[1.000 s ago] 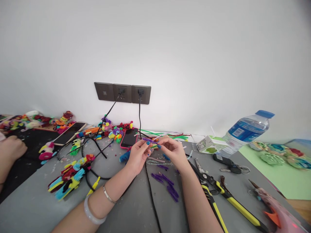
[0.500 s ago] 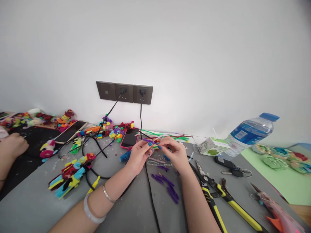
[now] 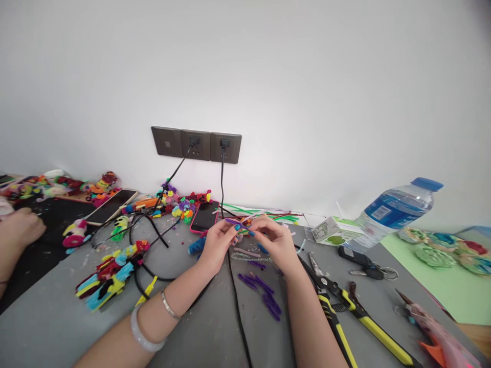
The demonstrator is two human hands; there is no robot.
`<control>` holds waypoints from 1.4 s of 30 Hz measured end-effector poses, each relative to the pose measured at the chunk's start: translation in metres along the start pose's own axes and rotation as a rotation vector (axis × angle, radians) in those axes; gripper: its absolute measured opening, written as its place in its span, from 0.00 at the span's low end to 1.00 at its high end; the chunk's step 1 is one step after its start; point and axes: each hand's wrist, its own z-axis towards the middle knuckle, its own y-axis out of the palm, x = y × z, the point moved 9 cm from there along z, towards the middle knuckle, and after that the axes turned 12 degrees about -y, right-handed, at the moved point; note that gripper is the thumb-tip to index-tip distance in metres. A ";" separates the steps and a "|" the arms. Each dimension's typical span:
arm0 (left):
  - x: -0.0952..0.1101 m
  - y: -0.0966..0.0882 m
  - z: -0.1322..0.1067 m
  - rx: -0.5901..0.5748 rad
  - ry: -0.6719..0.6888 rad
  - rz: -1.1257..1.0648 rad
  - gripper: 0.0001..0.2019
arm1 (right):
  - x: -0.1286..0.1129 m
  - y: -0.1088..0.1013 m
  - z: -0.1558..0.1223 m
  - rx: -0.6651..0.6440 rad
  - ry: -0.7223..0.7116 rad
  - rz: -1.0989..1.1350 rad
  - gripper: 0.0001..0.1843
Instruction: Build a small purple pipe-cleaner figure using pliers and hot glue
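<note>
Between my two hands, above the grey table (image 3: 199, 327), is a purple pipe cleaner (image 3: 235, 222). My left hand (image 3: 219, 242) pinches it between thumb and fingers. From the other side my right hand (image 3: 273, 241) pinches its right end, the fingertips close to those of the left. Just below the hands lie several short purple pipe cleaner pieces (image 3: 270, 301) and a silvery glittery strand (image 3: 249, 257). A fuzzy blue roll (image 3: 196, 246) rests beside my left hand. Fingers partly hide the held piece.
Yellow-black pliers (image 3: 368, 322), a key fob (image 3: 355, 255), a juice carton (image 3: 335, 231) and a leaning water bottle (image 3: 399, 207) are at right. Black cables (image 3: 235, 296) cross the table. Colourful pipe-cleaner figures (image 3: 111, 276) and phones (image 3: 111, 207) lie left, near another person's hand (image 3: 26, 227).
Both hands stay in nearly the same place. The fingertips have drawn slightly closer, and the purple pipe cleaner shows at a changed angle between them.
</note>
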 end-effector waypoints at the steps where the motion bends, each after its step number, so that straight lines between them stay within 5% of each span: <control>1: 0.000 0.000 0.000 0.000 0.004 0.009 0.21 | 0.001 0.000 0.000 0.001 0.004 0.007 0.03; 17: -0.001 0.009 -0.001 -0.109 0.053 0.272 0.17 | -0.001 -0.003 0.001 0.049 0.010 0.092 0.03; 25: -0.001 0.021 -0.007 -0.218 0.078 0.365 0.15 | -0.001 0.006 0.001 -0.053 0.080 0.110 0.05; 42: -0.026 0.027 -0.010 -0.349 -0.228 0.161 0.22 | 0.009 0.039 -0.020 -0.284 0.378 0.432 0.17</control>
